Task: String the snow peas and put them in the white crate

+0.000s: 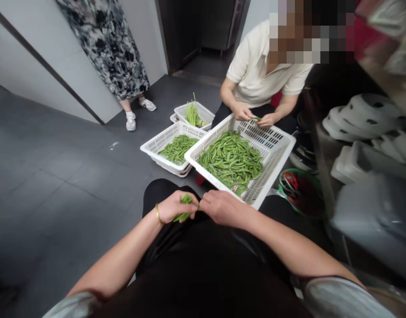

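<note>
My left hand (174, 206), with a gold bangle at the wrist, is closed around a small bunch of green pea pods (184, 207) over my lap. My right hand (222, 207) pinches the end of one of those pods, fingertips meeting the left hand. Just beyond my hands stands a large white slotted basket (275, 148) piled with green pea pods (232, 160). A smaller white basket (156, 145) to its left holds more pods (178, 148).
A seated person in a cream shirt (256, 66) across the large basket handles a pod with both hands (254, 117). Another person in a patterned dress (110, 44) stands at the back. A third white basket (206, 112) holds green stalks. A green bin (300, 192) sits right; shelving stands at right.
</note>
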A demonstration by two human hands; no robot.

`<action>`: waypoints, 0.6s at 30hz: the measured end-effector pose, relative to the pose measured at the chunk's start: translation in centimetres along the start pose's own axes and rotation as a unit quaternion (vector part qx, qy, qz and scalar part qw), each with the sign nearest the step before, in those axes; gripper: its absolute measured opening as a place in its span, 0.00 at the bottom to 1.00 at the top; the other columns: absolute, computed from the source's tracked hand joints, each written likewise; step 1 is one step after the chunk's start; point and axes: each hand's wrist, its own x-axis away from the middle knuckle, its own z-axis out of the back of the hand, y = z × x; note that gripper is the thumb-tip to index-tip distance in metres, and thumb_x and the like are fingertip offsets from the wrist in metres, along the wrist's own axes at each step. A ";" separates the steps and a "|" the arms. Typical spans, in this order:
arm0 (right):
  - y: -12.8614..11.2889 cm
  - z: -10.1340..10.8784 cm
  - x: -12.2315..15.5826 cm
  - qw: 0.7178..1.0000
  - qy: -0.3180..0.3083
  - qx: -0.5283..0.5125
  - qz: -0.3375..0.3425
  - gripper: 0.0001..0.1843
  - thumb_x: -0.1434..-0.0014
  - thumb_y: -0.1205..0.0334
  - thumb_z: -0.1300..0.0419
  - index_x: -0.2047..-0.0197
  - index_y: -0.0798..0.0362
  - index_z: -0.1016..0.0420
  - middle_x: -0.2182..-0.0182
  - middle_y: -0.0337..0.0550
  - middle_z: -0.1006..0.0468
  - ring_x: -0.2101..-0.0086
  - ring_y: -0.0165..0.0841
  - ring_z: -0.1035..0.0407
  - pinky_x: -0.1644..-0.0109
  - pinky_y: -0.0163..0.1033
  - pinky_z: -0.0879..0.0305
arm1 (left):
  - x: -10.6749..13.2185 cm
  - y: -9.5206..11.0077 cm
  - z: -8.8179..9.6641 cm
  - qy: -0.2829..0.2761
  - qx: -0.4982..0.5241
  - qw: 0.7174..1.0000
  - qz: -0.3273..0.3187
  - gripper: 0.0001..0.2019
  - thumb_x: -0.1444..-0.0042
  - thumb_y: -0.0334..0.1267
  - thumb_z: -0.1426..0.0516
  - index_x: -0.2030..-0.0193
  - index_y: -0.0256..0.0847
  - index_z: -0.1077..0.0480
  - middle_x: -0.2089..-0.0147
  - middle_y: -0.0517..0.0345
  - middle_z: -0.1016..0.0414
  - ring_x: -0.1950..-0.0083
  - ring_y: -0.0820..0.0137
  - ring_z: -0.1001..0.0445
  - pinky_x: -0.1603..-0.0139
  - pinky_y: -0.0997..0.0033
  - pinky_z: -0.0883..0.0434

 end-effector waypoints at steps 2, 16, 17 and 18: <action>0.1 -0.4 -0.2 0.994 0.019 -0.112 0.000 0.11 0.41 0.68 0.48 0.74 0.56 0.33 0.76 0.43 0.29 0.74 0.30 0.35 0.70 0.35 0.41 | 0.4 1.0 -0.3 -0.005 -0.148 0.985 -0.084 0.09 0.54 0.38 0.38 0.76 0.35 0.31 0.80 0.60 0.31 0.80 0.78 0.37 0.80 0.78 0.39; 8.5 -2.1 2.0 0.929 -0.125 -0.183 -0.295 0.18 0.40 0.53 0.44 0.49 0.51 0.29 0.59 0.43 0.22 0.62 0.31 0.27 0.58 0.33 0.33 | -2.0 1.1 3.3 0.253 0.354 0.889 -0.140 0.05 0.58 0.34 0.39 0.74 0.36 0.30 0.75 0.54 0.25 0.76 0.72 0.30 0.81 0.77 0.35; 10.3 -2.0 1.8 0.917 -0.181 -0.075 -0.347 0.16 0.36 0.55 0.49 0.49 0.50 0.29 0.57 0.44 0.23 0.58 0.31 0.27 0.55 0.33 0.34 | -2.2 0.8 3.5 0.239 0.371 0.891 -0.112 0.06 0.60 0.32 0.39 0.72 0.36 0.29 0.73 0.53 0.25 0.75 0.71 0.29 0.80 0.76 0.34; 12.0 -2.1 1.5 0.901 -0.208 -0.025 -0.380 0.15 0.36 0.58 0.49 0.51 0.55 0.28 0.56 0.51 0.23 0.55 0.35 0.28 0.54 0.36 0.34 | -2.3 0.5 3.5 0.222 0.381 0.893 -0.091 0.08 0.61 0.31 0.39 0.70 0.36 0.29 0.72 0.53 0.25 0.75 0.71 0.29 0.79 0.76 0.33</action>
